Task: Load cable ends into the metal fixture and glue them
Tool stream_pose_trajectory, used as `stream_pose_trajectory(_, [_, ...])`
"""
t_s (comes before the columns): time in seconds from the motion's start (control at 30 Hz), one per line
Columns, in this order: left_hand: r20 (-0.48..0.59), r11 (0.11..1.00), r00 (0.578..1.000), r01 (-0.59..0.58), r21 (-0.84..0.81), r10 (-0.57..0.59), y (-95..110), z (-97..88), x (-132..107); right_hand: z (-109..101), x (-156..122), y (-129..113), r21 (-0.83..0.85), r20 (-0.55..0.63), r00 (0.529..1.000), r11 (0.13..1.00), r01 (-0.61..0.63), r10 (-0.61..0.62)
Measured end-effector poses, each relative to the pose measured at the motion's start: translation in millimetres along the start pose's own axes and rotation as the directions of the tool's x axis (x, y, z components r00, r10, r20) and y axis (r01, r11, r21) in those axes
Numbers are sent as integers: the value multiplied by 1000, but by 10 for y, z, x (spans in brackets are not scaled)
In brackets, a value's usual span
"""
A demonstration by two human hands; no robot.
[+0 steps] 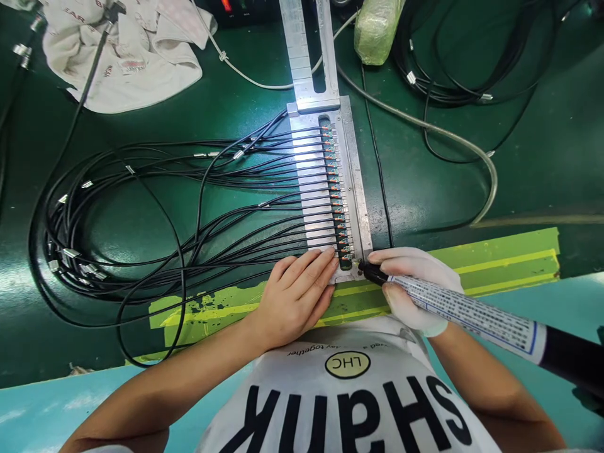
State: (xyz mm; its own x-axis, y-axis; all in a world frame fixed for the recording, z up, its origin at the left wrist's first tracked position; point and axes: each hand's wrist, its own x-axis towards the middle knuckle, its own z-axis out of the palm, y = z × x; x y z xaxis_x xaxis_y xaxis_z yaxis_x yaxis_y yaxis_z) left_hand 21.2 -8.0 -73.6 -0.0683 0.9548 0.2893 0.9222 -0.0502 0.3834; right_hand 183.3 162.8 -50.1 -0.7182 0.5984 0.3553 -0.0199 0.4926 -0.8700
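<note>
My bare left hand [298, 296] lies with its fingers stretched out together over the near end of a slotted metal jig [315, 207], touching the lowest black cables. In my white-gloved right hand [415, 289] is a marker-like pen [467, 314] with a black tip and a printed white barrel. Its tip is at the jig's near right corner. Several black cables [245, 179] run side by side into the jig from the left. Small connector ends [337, 182] with coloured wires sit in a row along the slot.
The cables loop into a coil on the left of the green table [236, 113]. A white cloth [127, 56] lies at back left. Another cable coil [472, 63] and a wrapped yellow-green roll [377, 31] are at back right. Yellow-green tape [509, 261] lines the front edge.
</note>
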Motion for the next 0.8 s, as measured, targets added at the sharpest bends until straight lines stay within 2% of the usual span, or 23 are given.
stream_pose_trajectory(0.8, [-2,1000,1000,-4,-6,4,-7,14,5,-9,1,35,3,13,1000,1000,-6,5])
